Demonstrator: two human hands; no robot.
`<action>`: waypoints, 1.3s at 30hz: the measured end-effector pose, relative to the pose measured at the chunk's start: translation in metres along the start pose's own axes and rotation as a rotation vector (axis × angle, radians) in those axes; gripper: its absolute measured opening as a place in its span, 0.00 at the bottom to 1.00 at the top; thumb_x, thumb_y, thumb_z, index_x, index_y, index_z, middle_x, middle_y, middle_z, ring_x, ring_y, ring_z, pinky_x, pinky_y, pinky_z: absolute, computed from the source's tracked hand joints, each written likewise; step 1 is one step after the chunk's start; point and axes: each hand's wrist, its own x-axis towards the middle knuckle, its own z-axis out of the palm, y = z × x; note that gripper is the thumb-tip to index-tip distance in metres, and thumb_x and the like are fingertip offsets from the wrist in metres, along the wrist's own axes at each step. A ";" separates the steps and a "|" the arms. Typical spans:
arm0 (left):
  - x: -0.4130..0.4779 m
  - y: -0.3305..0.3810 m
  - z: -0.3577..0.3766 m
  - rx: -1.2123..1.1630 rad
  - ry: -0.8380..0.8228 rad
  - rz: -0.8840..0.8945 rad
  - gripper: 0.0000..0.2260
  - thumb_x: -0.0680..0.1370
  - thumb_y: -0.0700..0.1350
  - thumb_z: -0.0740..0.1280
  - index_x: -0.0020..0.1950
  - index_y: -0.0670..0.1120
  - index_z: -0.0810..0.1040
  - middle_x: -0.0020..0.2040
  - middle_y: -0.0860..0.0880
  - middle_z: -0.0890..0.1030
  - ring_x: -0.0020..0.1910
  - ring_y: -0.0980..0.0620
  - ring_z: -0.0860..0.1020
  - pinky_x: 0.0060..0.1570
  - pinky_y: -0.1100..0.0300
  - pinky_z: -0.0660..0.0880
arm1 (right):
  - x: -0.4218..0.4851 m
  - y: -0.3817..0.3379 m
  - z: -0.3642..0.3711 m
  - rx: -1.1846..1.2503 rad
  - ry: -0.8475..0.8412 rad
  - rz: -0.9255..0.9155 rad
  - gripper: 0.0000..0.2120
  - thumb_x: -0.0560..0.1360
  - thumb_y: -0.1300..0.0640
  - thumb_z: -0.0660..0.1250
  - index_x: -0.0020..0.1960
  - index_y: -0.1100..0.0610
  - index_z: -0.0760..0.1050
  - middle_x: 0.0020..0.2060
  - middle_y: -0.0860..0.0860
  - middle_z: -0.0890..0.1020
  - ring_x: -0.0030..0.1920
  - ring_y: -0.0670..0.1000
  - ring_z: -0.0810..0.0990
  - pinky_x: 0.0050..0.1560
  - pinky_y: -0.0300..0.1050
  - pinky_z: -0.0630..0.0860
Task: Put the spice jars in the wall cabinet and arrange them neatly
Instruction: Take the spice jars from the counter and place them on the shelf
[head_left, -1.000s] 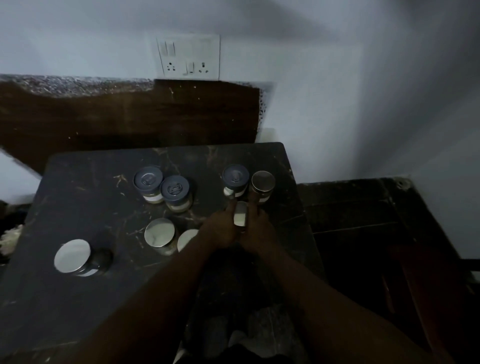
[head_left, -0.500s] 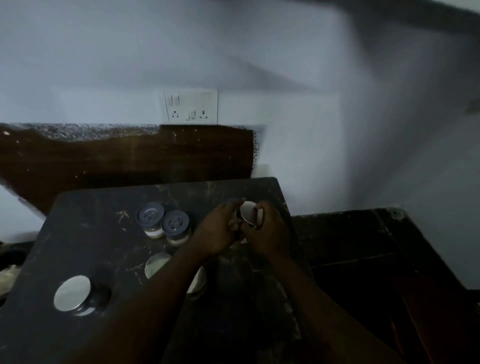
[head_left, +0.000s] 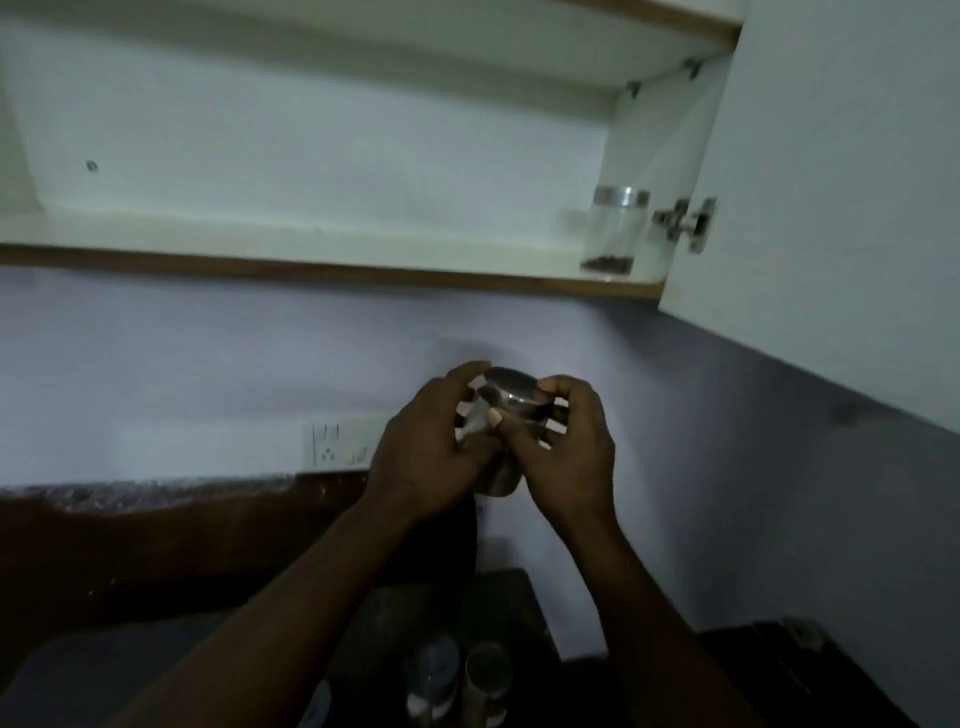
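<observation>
Left hand (head_left: 426, 452) and right hand (head_left: 569, 457) clamp bunched steel-lidded glass spice jars (head_left: 511, 397) (count unclear); one may slip reaching the white wall cabinet (head_left: 311, 236).

white cabinet (head_left: 311, 156) with a brown wood edge, clear jar (head_left: 613, 228) with a silver lid and dark spice, dark marbled table (head_left: 498, 597).

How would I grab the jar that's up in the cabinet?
Grip the jar round its clear glass body, below the metal lid, coming from the front or left. It stands upright at the right end of the shelf, close by the cabinet wall and hinge, so its right side looks cramped.
</observation>
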 end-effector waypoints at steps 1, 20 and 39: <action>0.019 0.012 -0.005 0.019 0.042 0.028 0.28 0.75 0.63 0.69 0.74 0.63 0.66 0.64 0.59 0.77 0.53 0.60 0.79 0.51 0.53 0.82 | 0.020 -0.011 -0.004 -0.001 0.021 -0.035 0.25 0.68 0.40 0.78 0.59 0.43 0.73 0.58 0.41 0.77 0.57 0.40 0.80 0.51 0.40 0.83; 0.239 0.063 0.008 0.102 0.094 -0.028 0.35 0.75 0.53 0.72 0.78 0.54 0.60 0.64 0.47 0.78 0.60 0.45 0.78 0.53 0.53 0.76 | 0.264 -0.054 -0.023 -0.364 0.002 -0.197 0.25 0.69 0.36 0.75 0.59 0.47 0.73 0.54 0.46 0.84 0.48 0.47 0.83 0.50 0.48 0.81; 0.284 0.040 0.053 0.302 -0.325 -0.192 0.44 0.78 0.56 0.67 0.82 0.46 0.40 0.70 0.40 0.75 0.62 0.40 0.78 0.63 0.46 0.73 | 0.285 0.021 -0.006 -0.589 0.089 -0.232 0.45 0.75 0.35 0.69 0.83 0.50 0.53 0.62 0.56 0.79 0.59 0.56 0.81 0.57 0.50 0.76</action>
